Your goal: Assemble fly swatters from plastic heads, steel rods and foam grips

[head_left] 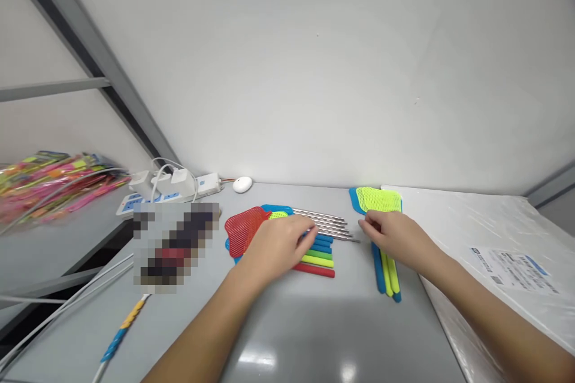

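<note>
My left hand (276, 245) is over a pile of fly swatters on the grey table. Its fingers are loosely bent, with a gap between thumb and forefinger. Under it lie a red mesh swatter head (245, 230), coloured handles, among them a red handle (317, 270), and several thin metal rods (326, 224). My right hand (398, 236) is above a second, smaller stack, thumb and forefinger slightly parted and nothing visible in them. That stack shows a yellow-green swatter head (380, 198) over a blue one, with blue and yellow-green handles (390, 275) pointing toward me. The other right fingers are partly hidden.
A power strip (209, 182) with white plugs and a white round device (242, 184) sit at the back left. Bagged colourful items (58, 185) are at far left. A blurred-out object and a blue-and-orange wrapped cable (122, 332) lie left. A plastic-wrapped white board (471, 221) is at right.
</note>
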Tool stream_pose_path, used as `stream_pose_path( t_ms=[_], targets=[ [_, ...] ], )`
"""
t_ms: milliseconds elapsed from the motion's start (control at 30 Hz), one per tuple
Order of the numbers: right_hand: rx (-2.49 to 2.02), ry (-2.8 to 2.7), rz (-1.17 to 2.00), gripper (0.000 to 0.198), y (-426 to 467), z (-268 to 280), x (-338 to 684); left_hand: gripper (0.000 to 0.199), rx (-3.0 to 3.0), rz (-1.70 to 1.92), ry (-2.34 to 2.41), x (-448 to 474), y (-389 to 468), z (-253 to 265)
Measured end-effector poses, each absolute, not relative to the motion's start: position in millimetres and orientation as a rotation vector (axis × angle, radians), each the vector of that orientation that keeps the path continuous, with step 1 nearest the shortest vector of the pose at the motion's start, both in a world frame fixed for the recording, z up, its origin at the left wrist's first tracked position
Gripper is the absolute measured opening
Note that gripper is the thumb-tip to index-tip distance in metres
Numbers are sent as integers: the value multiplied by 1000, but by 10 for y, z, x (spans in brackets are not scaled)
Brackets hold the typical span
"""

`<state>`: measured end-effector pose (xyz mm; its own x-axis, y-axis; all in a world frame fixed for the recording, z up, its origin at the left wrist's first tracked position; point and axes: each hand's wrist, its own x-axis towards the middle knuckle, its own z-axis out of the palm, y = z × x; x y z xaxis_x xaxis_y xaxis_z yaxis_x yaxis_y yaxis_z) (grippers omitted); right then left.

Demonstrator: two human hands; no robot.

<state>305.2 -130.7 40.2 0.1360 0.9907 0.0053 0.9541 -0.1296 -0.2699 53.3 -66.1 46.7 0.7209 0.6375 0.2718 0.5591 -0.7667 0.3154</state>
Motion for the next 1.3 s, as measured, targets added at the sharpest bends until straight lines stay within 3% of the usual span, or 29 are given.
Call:
stream_pose_path(
  t_ms=[267,800,1167,1300],
  targets=[
    [-2111,-2232,175,25,-745,423,2691,27,2798,407,1070,407,-548,450],
    [-1984,-2336,347,6,-185,203,2648,26,2853,31,973,543,-681,448],
    [-1933,-1969,705,31,-494,498,2506,20,2717,235,1332,264,-450,502],
    [-1867,-1986,822,30,-579,450,2354,22,2647,244,1474,163,-375,508]
  ],
)
